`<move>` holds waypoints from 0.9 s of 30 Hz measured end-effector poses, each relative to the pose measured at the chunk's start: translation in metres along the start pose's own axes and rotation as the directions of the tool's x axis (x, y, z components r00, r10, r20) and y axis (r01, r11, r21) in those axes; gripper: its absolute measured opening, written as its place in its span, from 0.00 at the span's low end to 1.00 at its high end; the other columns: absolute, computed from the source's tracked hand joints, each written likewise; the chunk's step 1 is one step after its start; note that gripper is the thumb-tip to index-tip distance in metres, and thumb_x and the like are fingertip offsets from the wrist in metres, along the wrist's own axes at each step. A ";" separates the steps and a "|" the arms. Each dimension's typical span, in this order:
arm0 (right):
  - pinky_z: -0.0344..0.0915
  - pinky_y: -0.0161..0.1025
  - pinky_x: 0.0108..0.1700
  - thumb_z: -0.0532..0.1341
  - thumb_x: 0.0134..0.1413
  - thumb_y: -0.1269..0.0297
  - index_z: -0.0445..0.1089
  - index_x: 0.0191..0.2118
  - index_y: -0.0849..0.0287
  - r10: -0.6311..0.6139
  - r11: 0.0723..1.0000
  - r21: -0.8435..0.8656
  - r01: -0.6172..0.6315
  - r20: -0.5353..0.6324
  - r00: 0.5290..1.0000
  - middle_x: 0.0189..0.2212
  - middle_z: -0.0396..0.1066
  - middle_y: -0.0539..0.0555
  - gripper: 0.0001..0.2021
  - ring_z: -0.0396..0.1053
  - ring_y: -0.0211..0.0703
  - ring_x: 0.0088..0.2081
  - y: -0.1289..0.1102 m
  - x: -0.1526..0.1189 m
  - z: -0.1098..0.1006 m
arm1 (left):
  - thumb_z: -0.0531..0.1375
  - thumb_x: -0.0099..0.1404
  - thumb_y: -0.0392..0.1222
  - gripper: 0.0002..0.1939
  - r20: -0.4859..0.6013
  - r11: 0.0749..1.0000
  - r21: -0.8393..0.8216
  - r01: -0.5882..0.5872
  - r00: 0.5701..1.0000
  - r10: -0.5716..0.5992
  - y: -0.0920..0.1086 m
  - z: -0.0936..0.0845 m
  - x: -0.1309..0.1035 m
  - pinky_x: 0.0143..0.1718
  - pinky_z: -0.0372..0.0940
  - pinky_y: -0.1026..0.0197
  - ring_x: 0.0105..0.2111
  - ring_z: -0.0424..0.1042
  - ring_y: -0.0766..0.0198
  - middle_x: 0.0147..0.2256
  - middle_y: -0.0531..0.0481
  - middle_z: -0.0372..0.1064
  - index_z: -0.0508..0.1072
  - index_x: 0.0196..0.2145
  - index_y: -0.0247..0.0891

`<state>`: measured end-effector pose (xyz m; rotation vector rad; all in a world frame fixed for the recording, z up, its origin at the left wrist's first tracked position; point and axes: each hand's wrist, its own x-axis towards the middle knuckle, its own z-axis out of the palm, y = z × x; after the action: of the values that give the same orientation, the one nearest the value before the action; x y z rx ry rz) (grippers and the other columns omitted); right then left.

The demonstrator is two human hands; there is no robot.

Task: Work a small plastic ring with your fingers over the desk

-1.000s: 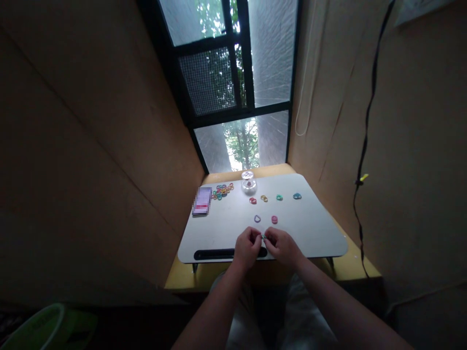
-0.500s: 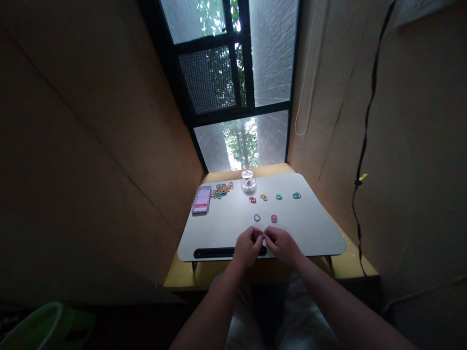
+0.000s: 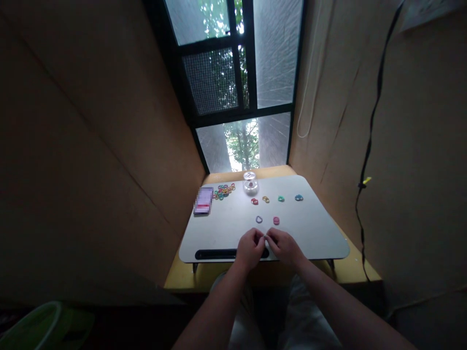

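My left hand and my right hand meet above the front edge of a white lap table. Both have their fingers closed in a pinch, tips nearly touching. A tiny pale thing shows between the fingertips, too small to name. Just beyond them lie a lilac ring-shaped band and a pink band. Farther back, in a row, are red bands, yellow bands, green bands and blue bands.
A heap of mixed coloured bands lies at the back left beside a phone. Behind the row stands a clear round container. A black slot runs along the front edge. A dark cable hangs at the right.
The view has shifted slightly. My hands stay together at the front edge, still pinching, with only a slight shift of the fingers. The bands on the table lie as before.
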<state>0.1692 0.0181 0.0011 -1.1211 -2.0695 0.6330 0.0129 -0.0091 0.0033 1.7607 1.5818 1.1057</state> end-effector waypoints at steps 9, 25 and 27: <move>0.52 0.35 0.29 0.54 0.58 0.65 0.60 0.26 0.57 -0.006 1.000 -0.023 0.006 -0.009 1.000 0.22 0.63 0.47 0.09 0.61 0.38 0.25 0.000 -0.001 0.002 | 0.56 0.61 0.40 0.05 -0.012 1.000 -0.011 0.014 1.000 -0.014 0.000 -0.001 -0.001 0.30 0.57 0.64 0.26 0.65 0.67 0.25 0.55 0.66 0.68 0.29 0.38; 0.53 0.34 0.29 0.55 0.54 0.69 0.62 0.27 0.57 -0.026 1.000 0.018 0.026 -0.012 1.000 0.22 0.63 0.47 0.06 0.61 0.37 0.25 0.000 -0.003 0.001 | 0.59 0.60 0.40 0.04 -0.041 0.998 -0.061 0.023 0.999 -0.025 -0.008 0.004 0.001 0.31 0.61 0.64 0.28 0.68 0.66 0.27 0.53 0.69 0.70 0.29 0.37; 0.53 0.34 0.29 0.55 0.54 0.69 0.61 0.27 0.57 -0.029 0.999 0.022 0.029 -0.014 0.999 0.22 0.63 0.47 0.06 0.61 0.37 0.25 -0.001 -0.003 0.000 | 0.59 0.60 0.40 0.04 -0.037 0.997 -0.077 0.030 0.999 -0.033 -0.009 0.004 0.000 0.31 0.61 0.64 0.27 0.68 0.67 0.27 0.53 0.69 0.70 0.29 0.37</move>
<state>0.1697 0.0152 0.0005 -1.0780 -2.0592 0.6306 0.0115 -0.0068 -0.0058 1.6686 1.5632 1.1759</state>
